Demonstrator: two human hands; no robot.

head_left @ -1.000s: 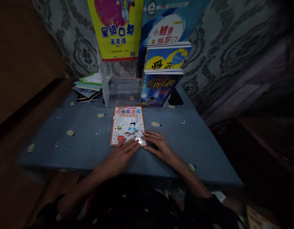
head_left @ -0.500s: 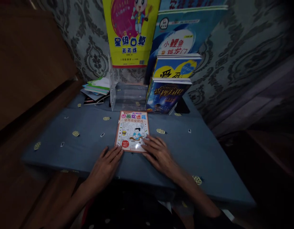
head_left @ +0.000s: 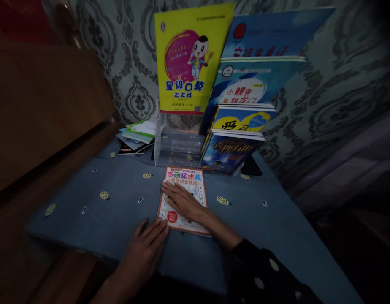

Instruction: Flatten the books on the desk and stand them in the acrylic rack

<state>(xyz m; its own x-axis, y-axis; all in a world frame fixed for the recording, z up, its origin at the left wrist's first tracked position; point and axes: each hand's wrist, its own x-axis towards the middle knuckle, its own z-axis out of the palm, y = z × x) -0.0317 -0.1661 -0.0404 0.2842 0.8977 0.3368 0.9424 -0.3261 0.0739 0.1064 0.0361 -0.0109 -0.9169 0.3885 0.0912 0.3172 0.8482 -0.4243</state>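
Note:
A picture book with a light cover and a reddish-brown border lies flat on the table, its colourful title toward the rack. Across the upper left of its cover rests my right hand, fingers stretched out and holding nothing. That hand and forearm hide much of the cover picture. My left hand lies on the cloth at the book's lower left corner, fingers extended, the tips touching the book's edge.
Behind the book stands a clear tiered rack, with a yellow workbook on its left and blue books stacked upright on its right. A pile of books lies at the back left. The table wears a blue pineapple-print cloth.
My right hand has slid from the book's lower right edge up and left across its cover. The left hand stays at the lower left corner. The view has tilted up.

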